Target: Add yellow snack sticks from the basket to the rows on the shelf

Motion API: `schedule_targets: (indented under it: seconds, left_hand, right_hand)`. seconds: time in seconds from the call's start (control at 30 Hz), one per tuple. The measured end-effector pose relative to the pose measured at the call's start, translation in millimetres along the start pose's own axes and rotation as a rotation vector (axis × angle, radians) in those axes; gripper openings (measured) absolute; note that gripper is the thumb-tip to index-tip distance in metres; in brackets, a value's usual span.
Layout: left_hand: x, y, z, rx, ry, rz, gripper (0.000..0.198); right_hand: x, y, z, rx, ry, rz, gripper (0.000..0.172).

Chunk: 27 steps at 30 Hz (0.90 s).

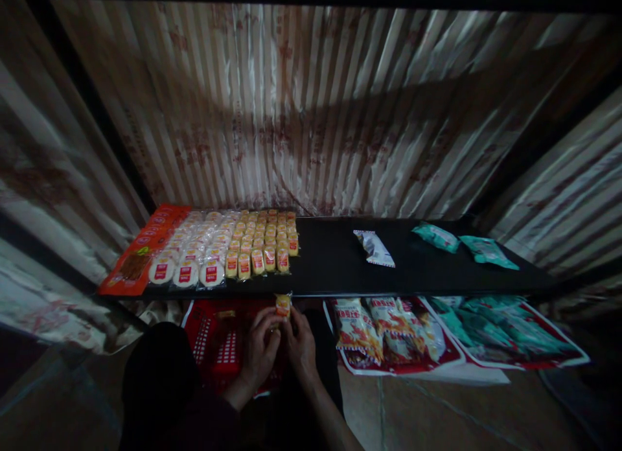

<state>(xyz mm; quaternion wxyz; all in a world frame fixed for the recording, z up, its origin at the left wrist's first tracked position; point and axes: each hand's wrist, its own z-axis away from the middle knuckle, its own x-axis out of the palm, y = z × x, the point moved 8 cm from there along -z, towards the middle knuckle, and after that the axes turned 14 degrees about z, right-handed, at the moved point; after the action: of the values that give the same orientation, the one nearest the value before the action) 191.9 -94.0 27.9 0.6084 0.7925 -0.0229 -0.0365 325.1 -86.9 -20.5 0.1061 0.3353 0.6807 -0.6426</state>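
Note:
A small yellow wrapped snack [283, 306] with a red label is held upright between my two hands, just in front of the shelf's front edge. The fingers of my left hand [262, 347] close on its left side, and those of my right hand [300, 346] touch its right side. Beyond them on the black shelf [325, 260] stand rows of similar yellow snacks [257, 261]. Left of these are rows of round white wrapped crackers [186, 273], then flat orange packets [133, 267] at the shelf's left end.
A white-and-blue bag [375, 248] and two teal bags [488, 251] lie further right on the shelf. Below are a red basket [204, 360] under my hands, a container of red-and-white bags [357, 328] and one of teal bags [519, 331]. Dark posts flank the shelf.

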Motion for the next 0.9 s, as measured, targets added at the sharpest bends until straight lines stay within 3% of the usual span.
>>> schedule_targets:
  seconds: [0.37,0.63,0.9]
  left_hand:
    - [31.6,19.0,-46.4,0.155,0.004,-0.104,0.030]
    - [56.8,9.8,-77.3,0.200,-0.032,-0.247,0.043]
    - [75.1,-7.0,-91.4,0.218,-0.121,-0.599,0.051]
  right_hand:
    - [-36.0,-7.6,-57.1,-0.014,0.034,0.003,0.041]
    - [-46.8,-5.2,-98.8,-0.039,0.093,0.031,0.043]
    - [-41.5,6.0,-127.3,-0.001,0.088,0.055,0.047]
